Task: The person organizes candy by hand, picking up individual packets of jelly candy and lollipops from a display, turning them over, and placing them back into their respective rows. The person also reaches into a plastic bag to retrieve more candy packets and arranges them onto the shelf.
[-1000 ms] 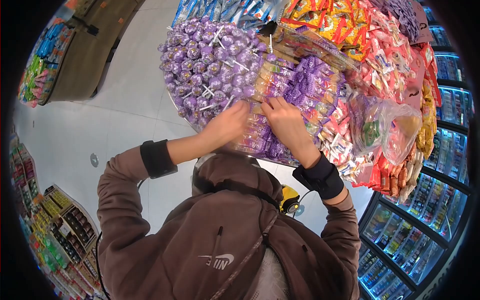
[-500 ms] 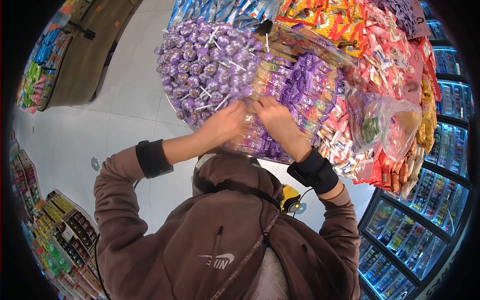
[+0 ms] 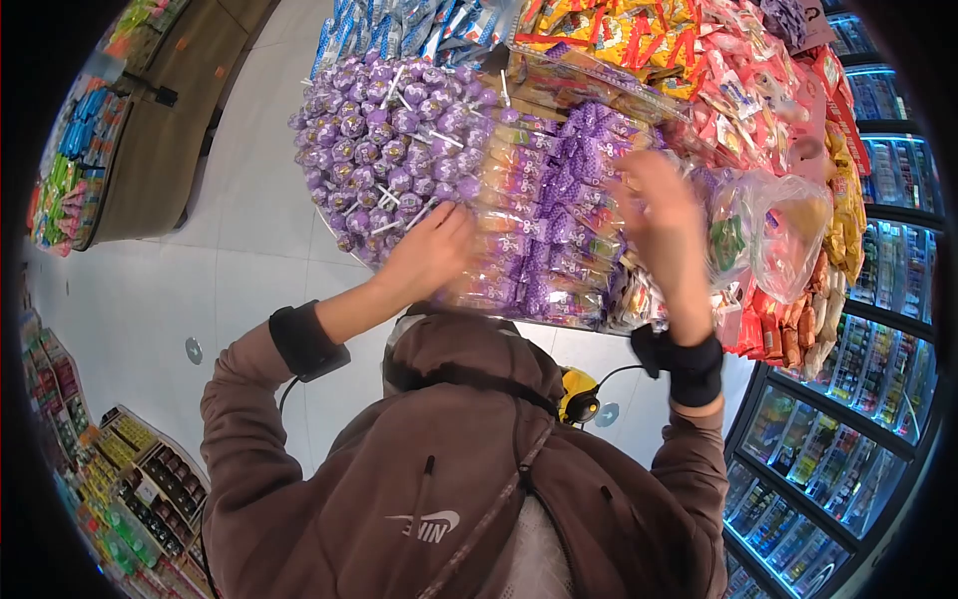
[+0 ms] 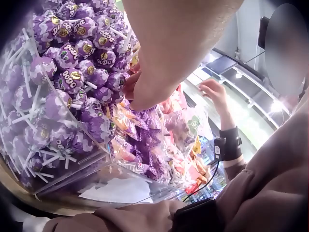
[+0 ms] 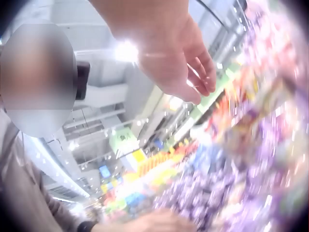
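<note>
My left hand [image 3: 431, 252] rests at the boundary between purple-wrapped lollipops [image 3: 374, 135] and rows of small clear-and-purple candy packets [image 3: 504, 245]. Its fingers are loosely bent, with nothing seen in them, and their tips are partly hidden in the left wrist view. Blurred by motion, my right hand [image 3: 659, 215] is raised over the right side of the packets. In the right wrist view its fingers [image 5: 206, 72] hang slightly curved with gaps between them, holding nothing. The packets lie in neat columns with purple frilled ends.
Clear panels [image 4: 79, 166] edge the lollipop bin. A crinkled plastic bag [image 3: 798, 225] lies on pink-wrapped candy at the right. Yellow-and-red packets [image 3: 624, 30] and blue-and-white packets [image 3: 399, 30] fill the far side. Lit fridge shelves [image 3: 878, 309] stand beyond, right.
My right hand has left the packets beside my left hand and swung up and to the right. The left hand stays near the lollipop edge. The view has shifted slightly.
</note>
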### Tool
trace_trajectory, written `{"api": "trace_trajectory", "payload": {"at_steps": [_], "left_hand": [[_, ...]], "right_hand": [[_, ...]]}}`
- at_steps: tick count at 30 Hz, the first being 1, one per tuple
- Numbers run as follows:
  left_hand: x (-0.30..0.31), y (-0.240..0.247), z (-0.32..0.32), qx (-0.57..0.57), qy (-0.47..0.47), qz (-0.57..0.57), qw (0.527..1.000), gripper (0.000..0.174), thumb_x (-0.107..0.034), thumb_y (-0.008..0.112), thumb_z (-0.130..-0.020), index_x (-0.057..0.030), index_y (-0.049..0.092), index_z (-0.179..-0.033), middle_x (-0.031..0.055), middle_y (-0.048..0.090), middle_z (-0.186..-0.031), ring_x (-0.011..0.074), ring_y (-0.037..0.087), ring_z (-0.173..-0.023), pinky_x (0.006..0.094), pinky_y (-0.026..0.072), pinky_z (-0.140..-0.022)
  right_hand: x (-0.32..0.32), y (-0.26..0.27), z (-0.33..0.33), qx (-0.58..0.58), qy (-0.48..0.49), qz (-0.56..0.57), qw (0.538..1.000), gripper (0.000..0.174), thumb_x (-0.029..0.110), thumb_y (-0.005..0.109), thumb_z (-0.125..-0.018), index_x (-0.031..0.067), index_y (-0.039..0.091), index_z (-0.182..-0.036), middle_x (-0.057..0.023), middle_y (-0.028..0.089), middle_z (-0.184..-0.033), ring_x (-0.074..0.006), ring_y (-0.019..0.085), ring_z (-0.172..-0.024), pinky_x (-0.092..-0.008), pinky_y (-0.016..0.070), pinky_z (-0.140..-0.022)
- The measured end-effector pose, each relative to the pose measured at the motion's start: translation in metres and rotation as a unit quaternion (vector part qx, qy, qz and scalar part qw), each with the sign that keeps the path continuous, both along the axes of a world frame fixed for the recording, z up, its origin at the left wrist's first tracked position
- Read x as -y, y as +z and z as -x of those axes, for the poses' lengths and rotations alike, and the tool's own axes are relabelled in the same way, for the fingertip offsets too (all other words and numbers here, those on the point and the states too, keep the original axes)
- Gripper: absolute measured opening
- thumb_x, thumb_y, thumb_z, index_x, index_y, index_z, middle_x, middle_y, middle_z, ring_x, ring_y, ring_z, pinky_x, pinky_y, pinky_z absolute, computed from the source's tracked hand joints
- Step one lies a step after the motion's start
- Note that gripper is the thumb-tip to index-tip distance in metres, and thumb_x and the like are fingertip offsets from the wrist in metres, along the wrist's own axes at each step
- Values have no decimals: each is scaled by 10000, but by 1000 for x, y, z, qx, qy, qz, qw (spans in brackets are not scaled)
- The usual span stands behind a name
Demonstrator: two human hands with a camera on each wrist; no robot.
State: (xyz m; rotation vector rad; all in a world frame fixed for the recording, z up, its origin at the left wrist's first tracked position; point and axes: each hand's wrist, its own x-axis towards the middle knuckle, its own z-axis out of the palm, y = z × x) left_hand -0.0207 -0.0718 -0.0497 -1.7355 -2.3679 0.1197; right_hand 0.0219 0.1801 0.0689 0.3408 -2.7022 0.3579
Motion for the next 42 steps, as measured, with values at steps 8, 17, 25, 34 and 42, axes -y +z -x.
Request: {"api": "trace_trajectory", "payload": {"at_steps": [8, 17, 25, 34, 42], "left_hand": [[-35, 5, -5, 92, 5, -75, 993, 487, -102, 458, -743, 52, 404, -1202, 151, 436, -1231, 252, 422, -1128, 365, 333, -947], [-51, -20, -17, 98, 25, -7, 995, 580, -91, 483, -740, 25, 324, -1286, 133, 453, -1152, 234, 447, -1023, 309, 389, -867], [-47, -29, -11, 70, -24, -70, 995, 565, -145, 516, -703, 65, 406, -1216, 81, 466, -919, 207, 454, -890, 294, 413, -762], [-46, -33, -11, 59, -30, -80, 995, 491, -91, 484, -687, 109, 462, -1135, 87, 455, -879, 213, 453, -860, 280, 412, -748], [-45, -26, -16, 56, 8, -14, 998, 467, -152, 503, -735, 81, 473, -1139, 112, 481, -974, 221, 461, -943, 302, 404, -805]], "right_hand": [[-158, 57, -52, 67, -251, 11, 966, 135, 55, 546, -796, 10, 572, -920, -131, 608, -810, -239, 601, -707, -308, 468, -634], [-168, 22, -59, 192, -274, -74, 940, 218, 103, 542, -737, 21, 613, -926, -135, 641, -847, -260, 619, -792, -320, 456, -696], [-164, 21, -47, 244, -320, -96, 911, 268, 69, 513, -726, 4, 605, -969, -184, 632, -857, -285, 618, -817, -332, 460, -721], [-186, 9, -50, 220, -264, -6, 939, 250, 70, 507, -731, -4, 594, -953, -189, 627, -820, -286, 624, -771, -330, 464, -676], [-190, 8, -52, 212, -270, -2, 939, 232, 69, 512, -735, -3, 578, -945, -179, 627, -789, -280, 624, -745, -326, 461, -662]]}}
